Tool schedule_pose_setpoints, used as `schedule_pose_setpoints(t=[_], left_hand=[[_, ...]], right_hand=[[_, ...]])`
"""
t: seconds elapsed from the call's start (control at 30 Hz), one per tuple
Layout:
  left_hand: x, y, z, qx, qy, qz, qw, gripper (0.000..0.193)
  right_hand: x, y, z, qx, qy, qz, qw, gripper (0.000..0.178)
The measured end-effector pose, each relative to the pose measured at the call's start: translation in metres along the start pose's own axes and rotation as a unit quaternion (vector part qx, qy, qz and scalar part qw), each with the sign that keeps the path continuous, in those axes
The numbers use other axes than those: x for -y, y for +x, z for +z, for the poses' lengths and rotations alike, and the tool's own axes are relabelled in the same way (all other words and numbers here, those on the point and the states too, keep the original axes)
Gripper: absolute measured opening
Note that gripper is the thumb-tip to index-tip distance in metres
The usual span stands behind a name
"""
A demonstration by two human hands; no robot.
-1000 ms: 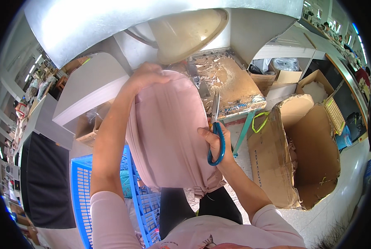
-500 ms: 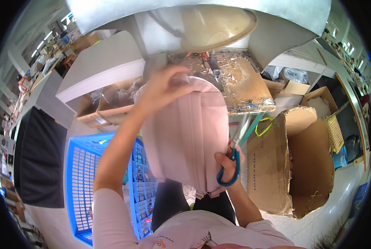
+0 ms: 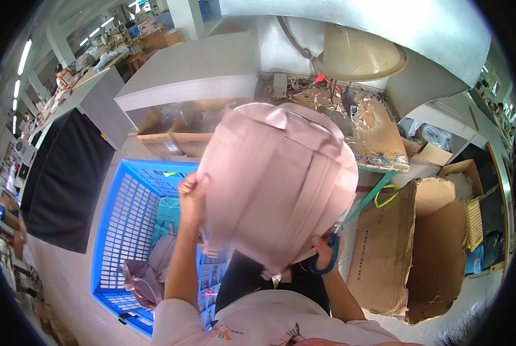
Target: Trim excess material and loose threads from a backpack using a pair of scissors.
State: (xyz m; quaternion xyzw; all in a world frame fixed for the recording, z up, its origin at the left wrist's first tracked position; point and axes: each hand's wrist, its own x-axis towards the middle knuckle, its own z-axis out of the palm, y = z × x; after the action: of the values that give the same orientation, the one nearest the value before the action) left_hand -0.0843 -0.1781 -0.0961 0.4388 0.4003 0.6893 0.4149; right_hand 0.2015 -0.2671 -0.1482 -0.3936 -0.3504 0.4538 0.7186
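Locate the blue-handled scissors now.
In the head view, right of centre, the scissors are in the right hand, between the pink bag and cardboard box.

Factory workshop, scrap-strewn bench (image 3: 385, 138), strip lights (image 3: 25, 57)

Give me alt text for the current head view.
A person's left hand and right hand hold a pink bag; the right also grips blue-handled scissors. A blue basket stands left, an open cardboard box right, a littered worktable beyond.
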Motion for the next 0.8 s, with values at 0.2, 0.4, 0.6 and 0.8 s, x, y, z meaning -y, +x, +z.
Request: schedule_pose_setpoints(t=[0.2,0.4,0.6,0.8], left_hand=[[-0.075,0.027,-0.021,0.182,0.178,-0.013,0.967,0.018],[-0.059,0.010,-0.026,0.269,0.255,-0.065,0.926,0.023],[-0.036,-0.006,-0.021,0.289,0.201,-0.091,0.932,0.020],[-0.019,-0.021,-0.021,0.221,0.157,-0.118,0.955,0.017]], right_hand=[[0.017,-0.008,-0.021,0.020,0.010,0.106,0.994,0.033],[0.082,0.021,-0.036,0.137,-0.163,-0.005,0.977,0.042],[0.090,0.029,-0.006,0.178,-0.211,-0.008,0.961,0.051],[0.084,0.012,0.009,0.183,-0.191,-0.017,0.964,0.061]])
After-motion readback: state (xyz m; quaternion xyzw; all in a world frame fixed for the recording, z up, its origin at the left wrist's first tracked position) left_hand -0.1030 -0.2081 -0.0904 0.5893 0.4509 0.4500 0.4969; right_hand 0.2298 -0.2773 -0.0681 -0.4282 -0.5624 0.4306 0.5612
